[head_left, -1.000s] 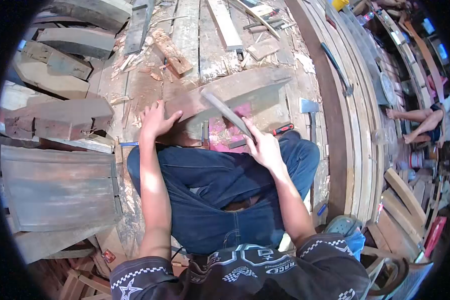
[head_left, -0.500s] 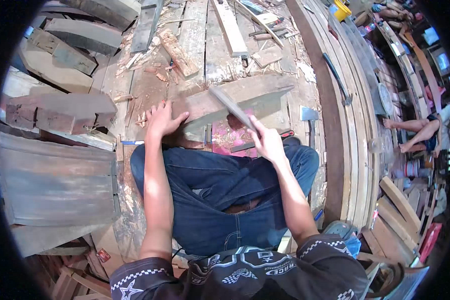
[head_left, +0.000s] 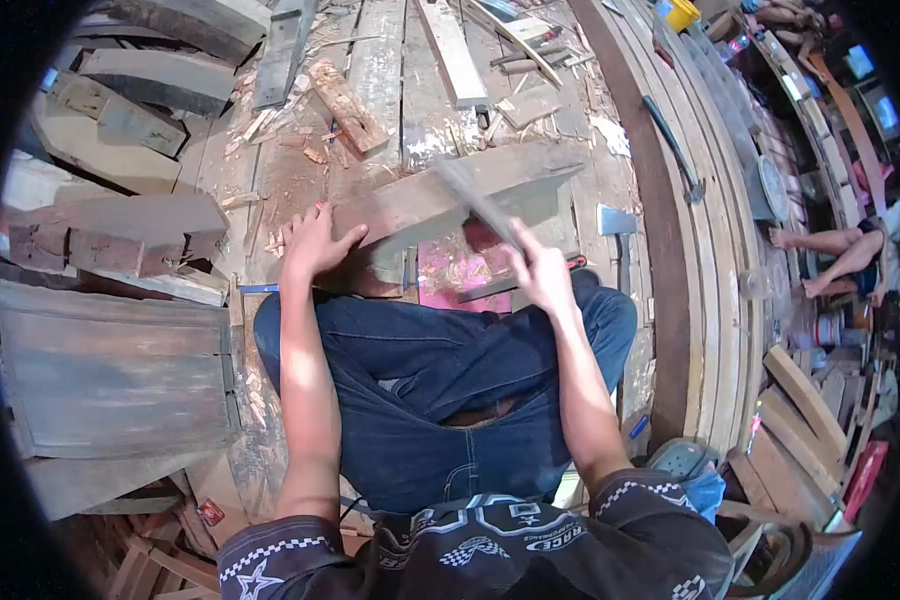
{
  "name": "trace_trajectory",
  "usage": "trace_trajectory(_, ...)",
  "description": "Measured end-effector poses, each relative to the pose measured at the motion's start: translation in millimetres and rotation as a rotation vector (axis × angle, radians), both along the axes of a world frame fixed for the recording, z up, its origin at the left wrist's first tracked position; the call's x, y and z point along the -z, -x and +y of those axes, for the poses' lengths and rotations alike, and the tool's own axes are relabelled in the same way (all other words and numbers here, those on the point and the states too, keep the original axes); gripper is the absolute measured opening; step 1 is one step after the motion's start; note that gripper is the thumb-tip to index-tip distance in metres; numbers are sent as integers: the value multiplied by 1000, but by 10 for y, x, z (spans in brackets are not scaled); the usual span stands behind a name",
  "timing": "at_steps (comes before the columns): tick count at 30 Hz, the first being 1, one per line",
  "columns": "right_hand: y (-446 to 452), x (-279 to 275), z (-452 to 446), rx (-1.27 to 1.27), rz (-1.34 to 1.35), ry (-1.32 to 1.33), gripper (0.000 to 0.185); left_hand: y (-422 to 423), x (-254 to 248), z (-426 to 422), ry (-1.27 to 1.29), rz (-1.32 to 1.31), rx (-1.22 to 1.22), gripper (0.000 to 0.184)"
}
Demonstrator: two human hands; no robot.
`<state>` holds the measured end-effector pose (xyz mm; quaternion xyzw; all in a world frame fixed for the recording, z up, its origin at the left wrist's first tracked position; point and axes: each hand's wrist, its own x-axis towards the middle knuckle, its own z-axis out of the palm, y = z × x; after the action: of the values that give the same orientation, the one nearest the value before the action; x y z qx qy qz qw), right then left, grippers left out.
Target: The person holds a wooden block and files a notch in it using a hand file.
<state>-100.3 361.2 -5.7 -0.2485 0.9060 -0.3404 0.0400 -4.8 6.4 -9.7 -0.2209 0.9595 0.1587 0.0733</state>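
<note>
A thick, shaped plank [head_left: 410, 203] lies across in front of my crossed legs, its right end narrowing to a tip. My left hand [head_left: 315, 243] grips its left end, thumb apart along the near side; some fingertips are hidden. In my right hand [head_left: 545, 270] is one end of a long, flat grey file [head_left: 475, 198], blurred by motion, its far end over the plank's top edge. Below the plank lies a pink patterned sheet [head_left: 440, 270] strewn with shavings. A dark flat tool with a red-and-black handle [head_left: 577, 262] rests near my right hand.
A hatchet [head_left: 618, 222] lies to the right, and a dark-handled tool [head_left: 673, 147] rests on stacked long boards [head_left: 715, 300]. Shaped timber pieces [head_left: 120, 235] crowd the left. Wood chips and a pale plank [head_left: 452, 55] lie ahead. Another person's bare legs [head_left: 835, 255] show far right.
My right hand has moved slightly right and down with the file, which is now more blurred. My left hand keeps its hold on the plank; the whole view has shifted a little.
</note>
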Motion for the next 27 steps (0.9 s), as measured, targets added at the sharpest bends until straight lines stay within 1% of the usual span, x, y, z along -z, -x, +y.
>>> trace_trajectory(1, -9, 13, -25, -153, 24, -31, 45, 6, 8, -13, 0, -1, -4, 86)
trace_trajectory(4, -13, -22, -102, -87, -44, -88, 46, -21, 48, -14, 25, 32, 9, 84)
trace_trajectory(5, 83, 205, -53, -37, 74, -16, 46, -19, 57, -18, 38, 41, 12, 84)
trace_trajectory(7, 146, 9, -79, 310, 17, -174, 43, -16, 28, -14, 20, 38, 10, 84)
trace_trajectory(8, 184, -5, -39, 395, 66, -178, 43, -14, 23, -4, 9, 37, 12, 84)
trace_trajectory(9, 240, 5, 24, 412, 111, -258, 43, -17, 28, 2, 14, 39, 16, 84)
trace_trajectory(11, 223, 14, 147, 361, 106, -132, 45, -15, 33, -9, 23, 51, 22, 85)
trace_trajectory(13, 122, -35, 122, 252, 73, 59, 46, 16, -16, 5, 1, 13, 9, 85)
trace_trajectory(14, 63, -64, 94, 178, 123, 106, 49, 9, -36, 15, -9, -10, 2, 85)
trace_trajectory(15, 33, -64, 54, 93, 108, 168, 49, 1, -35, 19, -11, -3, 2, 85)
trace_trajectory(17, -16, -128, -6, -43, 16, 95, 49, 1, -43, 20, -11, 17, 6, 84)
trace_trajectory(18, 1, -86, -70, -159, 146, 150, 47, 3, -28, 19, -3, 22, 10, 84)
trace_trajectory(19, -2, -111, -46, -196, -4, 38, 47, -2, -5, 17, 8, 30, 12, 83)
trace_trajectory(21, 0, -100, -68, -179, 26, -78, 46, -6, -2, 6, 15, 39, 16, 82)
trace_trajectory(24, 74, 58, -1, 200, 26, -206, 44, -11, 0, 12, -3, 45, 14, 81)
trace_trajectory(25, 126, 66, 23, 349, 128, -230, 44, -10, 16, 2, -12, 47, 10, 80)
trace_trajectory(27, 281, 118, 180, 467, 134, -162, 43, -8, 10, 14, -24, 53, 5, 80)
